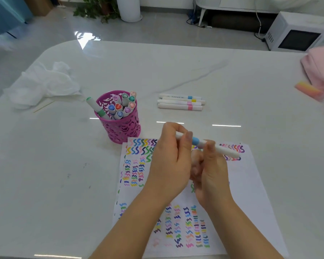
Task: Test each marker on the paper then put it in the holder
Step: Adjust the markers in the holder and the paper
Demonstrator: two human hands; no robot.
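A glossy white marble-look table (232, 75) filled the view, with pale floor tiles behind it. Right over the top part of the paper (251, 184), the blue-banded marker (196, 141) was up in the air, lying nearly level, its right end dipping a little. Both hands were on it: the left hand (170, 159) had its fingers curled round the left end with the thumb pressed on the barrel, and the right hand (211, 174) gripped the white barrel just past the blue band. Whether the cap was on, I couldn't tell.

Under the hands, the sheet was crowded with rows of coloured squiggles. Just off its upper left corner stood the magenta cut-out holder (120, 128), packed with capped markers (120, 107), and one green-capped marker (96, 106) leaned out over its left rim. Beyond the hands, four white markers (180, 102) lay side by side on the table.

Further out, a crumpled white wrapper (43, 85) sat at the left, a pink-and-yellow block (309, 89) and a pink cloth (320, 71) at the right edge. On the floor behind stood a white microwave (297, 32).
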